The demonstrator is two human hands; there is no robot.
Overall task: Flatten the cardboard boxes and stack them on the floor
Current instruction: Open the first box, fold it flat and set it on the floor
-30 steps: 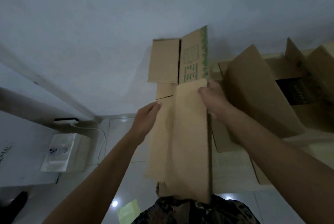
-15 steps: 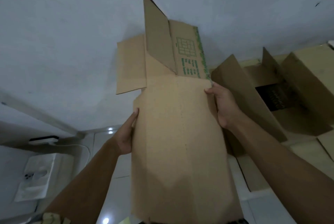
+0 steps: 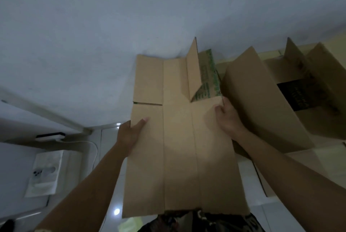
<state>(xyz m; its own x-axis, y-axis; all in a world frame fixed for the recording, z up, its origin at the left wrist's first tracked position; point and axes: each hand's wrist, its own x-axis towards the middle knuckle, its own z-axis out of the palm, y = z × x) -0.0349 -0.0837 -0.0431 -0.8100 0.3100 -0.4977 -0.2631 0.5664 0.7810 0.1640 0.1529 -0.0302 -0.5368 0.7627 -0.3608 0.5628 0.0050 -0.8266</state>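
Observation:
I hold a flattened brown cardboard box (image 3: 179, 156) in front of me, its plain side facing up and its far flaps spread toward the wall. One far flap stands up, showing green print beneath. My left hand (image 3: 129, 134) grips the box's left edge, thumb on top. My right hand (image 3: 227, 117) grips the right edge near the printed flap. To the right, open cardboard boxes (image 3: 262, 100) stand on the floor with flaps raised.
A pale wall (image 3: 131, 25) rises just behind the box. At the left a white appliance (image 3: 44, 171) and a white cable (image 3: 91, 145) lie on the glossy tiled floor (image 3: 110, 185). More flat cardboard (image 3: 262, 183) lies under the boxes at right.
The box has been lowered and spread flatter, its far flaps now near the wall's base. Both hands shifted along its side edges. The camera tilted down slightly.

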